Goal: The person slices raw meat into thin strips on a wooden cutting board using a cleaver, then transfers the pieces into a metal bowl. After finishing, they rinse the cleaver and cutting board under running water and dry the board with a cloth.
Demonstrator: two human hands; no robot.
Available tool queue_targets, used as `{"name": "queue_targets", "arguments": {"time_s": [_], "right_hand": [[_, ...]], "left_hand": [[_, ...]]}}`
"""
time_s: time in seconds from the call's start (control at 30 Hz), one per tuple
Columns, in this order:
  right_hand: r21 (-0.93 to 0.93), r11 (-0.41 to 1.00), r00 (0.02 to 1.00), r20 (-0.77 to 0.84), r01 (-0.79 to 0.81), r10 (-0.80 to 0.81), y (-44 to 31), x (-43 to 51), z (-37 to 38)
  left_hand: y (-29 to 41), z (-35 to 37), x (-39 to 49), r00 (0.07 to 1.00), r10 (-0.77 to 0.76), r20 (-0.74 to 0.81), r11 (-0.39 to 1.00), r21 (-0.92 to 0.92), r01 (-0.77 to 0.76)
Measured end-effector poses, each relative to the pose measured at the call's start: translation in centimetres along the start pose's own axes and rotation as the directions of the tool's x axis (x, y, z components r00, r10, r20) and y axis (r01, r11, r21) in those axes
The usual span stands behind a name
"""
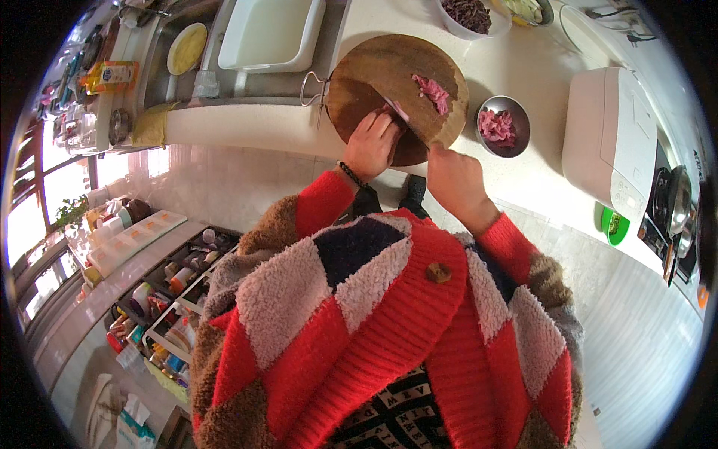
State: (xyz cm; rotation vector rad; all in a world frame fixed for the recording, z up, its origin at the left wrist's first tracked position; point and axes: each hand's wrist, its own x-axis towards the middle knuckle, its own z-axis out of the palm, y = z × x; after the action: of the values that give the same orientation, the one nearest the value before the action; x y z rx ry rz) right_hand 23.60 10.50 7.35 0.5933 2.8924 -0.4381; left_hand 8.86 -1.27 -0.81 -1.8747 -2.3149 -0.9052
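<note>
On a round wooden cutting board (387,56), my left hand (374,137) presses down with curled fingers on a piece of pink raw meat (396,108). Most of that piece is hidden under the fingers and the blade. My right hand (457,174) grips the handle of a knife (416,133), whose blade slants across the board right beside the left fingertips. Cut slices of raw meat (432,94) lie in a small pile on the board's right half. To the right of the board, a metal bowl (523,120) holds more pink meat pieces (497,128).
A sink with a white basin (269,33) and a yellow-centred dish (190,49) lies left of the board. Behind stands a bowl of dark strips (466,15). A white countertop appliance (603,134), a green bowl (615,225) and a pan (680,199) are on the right.
</note>
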Motion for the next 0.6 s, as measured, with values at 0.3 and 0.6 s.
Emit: {"name": "queue_targets", "arguments": {"time_s": [0.3, 0.6], "right_hand": [[-0.001, 0.999, 0.998, 0.039, -0.052, 0.052, 1.9, -0.9, -1.8], [-0.002, 0.999, 0.999, 0.040, 0.032, -0.032, 0.1, 1.0, 0.2]], "left_hand": [[0.4, 0.2, 0.1, 0.988, -0.056, -0.141, 0.995, -0.091, 0.044], [0.3, -0.5, 0.1, 0.996, 0.008, -0.091, 1.000, -0.026, -0.011]]}}
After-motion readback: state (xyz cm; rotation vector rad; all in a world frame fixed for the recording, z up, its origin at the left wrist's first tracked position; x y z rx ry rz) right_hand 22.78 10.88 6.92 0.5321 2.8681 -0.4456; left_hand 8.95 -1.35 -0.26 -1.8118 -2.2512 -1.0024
